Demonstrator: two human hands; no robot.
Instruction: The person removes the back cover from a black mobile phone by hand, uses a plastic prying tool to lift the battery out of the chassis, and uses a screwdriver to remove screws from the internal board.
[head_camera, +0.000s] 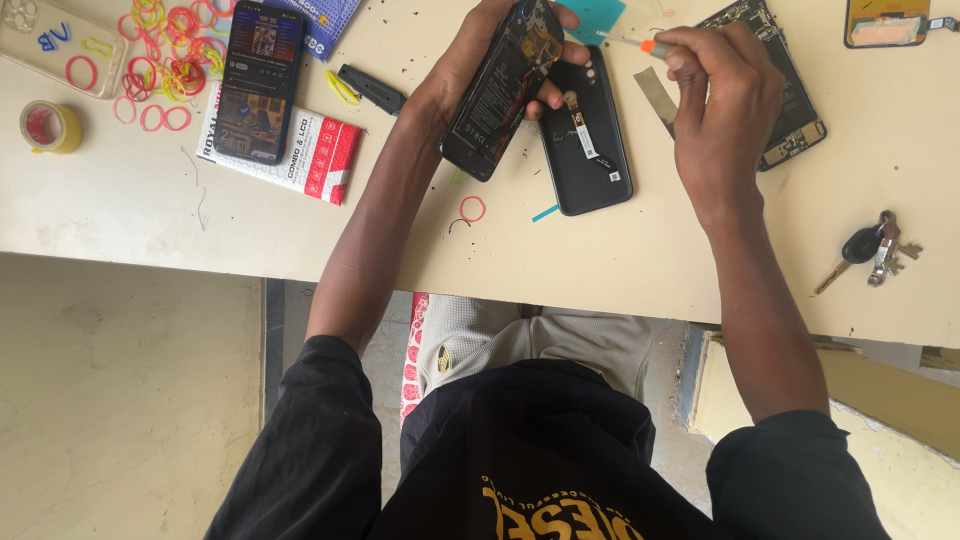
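Your left hand grips an opened phone, tilted above the cream table, its bare insides facing you. Your right hand pinches a small orange-tipped screwdriver, its tip pointing at the phone's top end. Just beside the phone, a black back cover lies flat on the table. Keys lie to the right, well apart. Coloured rubber bands are scattered at far left.

On the cream worktop lie many pink and yellow rubber bands, a lit phone on a red-white box, a tape roll, a black back cover and keys.
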